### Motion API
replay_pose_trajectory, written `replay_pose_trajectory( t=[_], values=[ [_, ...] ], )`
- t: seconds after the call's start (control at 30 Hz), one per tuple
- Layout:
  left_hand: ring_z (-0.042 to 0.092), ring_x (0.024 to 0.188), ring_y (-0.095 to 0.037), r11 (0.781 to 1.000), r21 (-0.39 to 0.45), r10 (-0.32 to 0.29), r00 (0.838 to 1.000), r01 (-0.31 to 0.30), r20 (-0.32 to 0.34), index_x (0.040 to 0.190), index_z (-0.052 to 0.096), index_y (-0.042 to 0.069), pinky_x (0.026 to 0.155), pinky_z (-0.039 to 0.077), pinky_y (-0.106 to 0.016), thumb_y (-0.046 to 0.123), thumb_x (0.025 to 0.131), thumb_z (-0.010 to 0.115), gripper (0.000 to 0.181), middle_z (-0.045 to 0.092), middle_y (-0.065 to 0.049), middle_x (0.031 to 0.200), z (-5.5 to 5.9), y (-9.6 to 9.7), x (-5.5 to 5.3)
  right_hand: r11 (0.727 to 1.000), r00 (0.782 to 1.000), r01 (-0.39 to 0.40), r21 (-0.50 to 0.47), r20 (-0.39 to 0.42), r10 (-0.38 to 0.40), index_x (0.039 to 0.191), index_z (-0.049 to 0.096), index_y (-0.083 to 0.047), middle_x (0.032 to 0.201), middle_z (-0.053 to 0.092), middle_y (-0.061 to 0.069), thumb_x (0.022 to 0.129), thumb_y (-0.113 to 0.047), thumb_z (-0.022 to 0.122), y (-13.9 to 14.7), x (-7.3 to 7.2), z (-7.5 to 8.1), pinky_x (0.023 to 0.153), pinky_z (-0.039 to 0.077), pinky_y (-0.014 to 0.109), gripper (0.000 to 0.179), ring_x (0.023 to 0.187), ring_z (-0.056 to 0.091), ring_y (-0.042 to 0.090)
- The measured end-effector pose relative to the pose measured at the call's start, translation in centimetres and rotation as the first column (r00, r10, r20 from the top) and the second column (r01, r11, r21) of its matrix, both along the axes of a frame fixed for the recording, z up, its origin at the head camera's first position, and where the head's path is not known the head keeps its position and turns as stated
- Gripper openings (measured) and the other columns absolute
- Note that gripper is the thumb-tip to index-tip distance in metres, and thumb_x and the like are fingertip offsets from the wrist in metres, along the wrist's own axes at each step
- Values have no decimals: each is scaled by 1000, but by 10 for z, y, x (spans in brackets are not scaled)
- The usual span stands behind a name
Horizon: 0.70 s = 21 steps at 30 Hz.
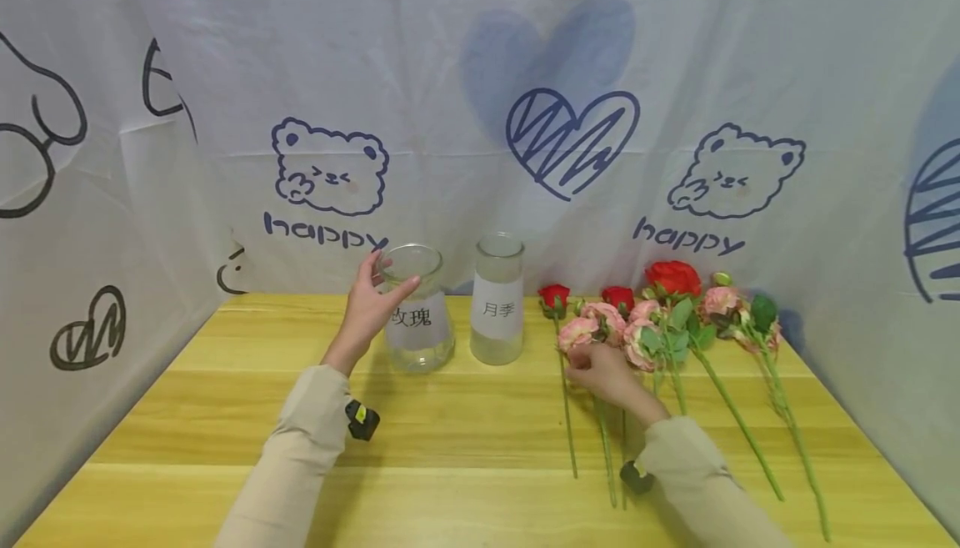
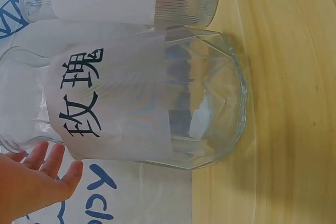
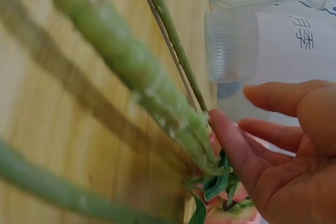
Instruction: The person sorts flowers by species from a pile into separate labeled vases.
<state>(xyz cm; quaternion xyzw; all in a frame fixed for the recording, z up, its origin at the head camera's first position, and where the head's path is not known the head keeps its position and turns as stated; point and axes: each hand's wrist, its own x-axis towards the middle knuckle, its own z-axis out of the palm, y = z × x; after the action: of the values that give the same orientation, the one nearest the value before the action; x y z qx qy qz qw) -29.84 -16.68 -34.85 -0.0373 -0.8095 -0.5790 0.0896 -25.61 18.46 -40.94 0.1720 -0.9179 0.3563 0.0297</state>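
White backdrop (image 1: 435, 47), yellow table (image 1: 450, 481): layout and hand status

Backdrop is cloth, printed with blue hearts, bear faces and "happy", hanging behind and on both sides. Table below it has a wood-grain top. Two beige sleeves reach in from the near edge, left sleeve (image 1: 285, 465) and right sleeve (image 1: 708, 481).

Flowers lie on the right half of the table, heads toward the backdrop, green stems toward the person. Large red rose (image 1: 673, 278) at the back, smaller red rose (image 1: 555, 296) leftmost, another red rose (image 1: 617, 298) between. Pink blooms (image 1: 577, 334) bunch in front, some overlapping, leaves mixed in.

Wide glass vase (image 1: 422, 359) stands upright left of centre; narrow glass vase (image 1: 497, 353) upright just right of it, ribbed low down.

Left hand (image 1: 366, 308): loosely spread at the wide vase's neck, thumb in front, can't tell how firm the contact is. Right hand (image 1: 611, 374): over the stems by the pink blooms, fingers relaxed and parted, nothing clasped; one fingertip overlaps a stem in the wrist view, can't tell if touching.

Paper labels: 玫瑰 (image 1: 417, 319) on wide, 月季 (image 1: 498, 309) on narrow. Black wrist units (image 1: 363, 420), one per arm
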Motion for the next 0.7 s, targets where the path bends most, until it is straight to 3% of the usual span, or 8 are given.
replay_pose_trajectory(
  t=[0.07, 0.13, 0.2, 0.47, 0.6, 0.7],
  values=[
    [27, 139, -32, 1000, 5, 3, 1000, -3, 0, 154, 15, 9, 111, 28, -48, 34, 89, 69, 88, 31, -11, 153, 0, 0, 0, 1000, 1000, -15, 20, -24, 15, 63, 49, -6, 58, 46, -5, 79, 0, 64, -3, -2, -1, 52, 39, 25, 23, 55, 46, 11],
    [27, 138, -32, 1000, 10, 8, 1000, -8, -2, 154, 16, 9, 110, 29, -48, 34, 89, 69, 88, 32, -12, 153, 0, 0, 0, 999, 999, -22, 30, -36, 23, 58, 35, -14, 52, 32, -9, 75, 2, 64, -6, -4, -3, 48, 31, 22, 37, 48, 36, 7],
    [28, 138, -32, 1000, 16, 13, 1000, -13, -6, 154, 17, 8, 110, 29, -48, 34, 89, 69, 87, 32, -12, 152, 0, 0, 0, 999, 998, -15, 44, -53, 17, 56, 32, -17, 48, 29, -11, 71, 2, 65, -9, -5, -5, 46, 27, 21, 41, 44, 35, 4],
    [28, 138, -32, 999, 36, 17, 1000, -17, -7, 154, 15, 10, 109, 31, -49, 36, 89, 69, 88, 31, -11, 153, -1, 1, 2, 988, 986, 148, 33, 71, -150, 50, 44, -10, 42, 51, -2, 64, 8, 72, -27, -9, -9, 40, 45, 23, 36, 37, 51, 10],
    [28, 138, -32, 999, 47, 13, 1000, -12, -17, 154, 15, 10, 108, 31, -50, 35, 88, 69, 89, 31, -11, 153, -2, 2, 2, 979, 979, 192, 63, 61, -196, 53, 52, -4, 44, 55, 1, 62, 10, 73, -33, -9, -11, 43, 48, 25, 26, 39, 56, 13],
    [28, 137, -32, 999, 51, 13, 1000, -12, -19, 154, 16, 10, 108, 32, -50, 36, 88, 70, 89, 31, -11, 153, -3, 2, 2, 977, 972, 211, 32, 98, -213, 58, 54, -2, 46, 57, 3, 63, 11, 73, -35, -9, -13, 44, 51, 26, 24, 42, 59, 16]
  ],
)
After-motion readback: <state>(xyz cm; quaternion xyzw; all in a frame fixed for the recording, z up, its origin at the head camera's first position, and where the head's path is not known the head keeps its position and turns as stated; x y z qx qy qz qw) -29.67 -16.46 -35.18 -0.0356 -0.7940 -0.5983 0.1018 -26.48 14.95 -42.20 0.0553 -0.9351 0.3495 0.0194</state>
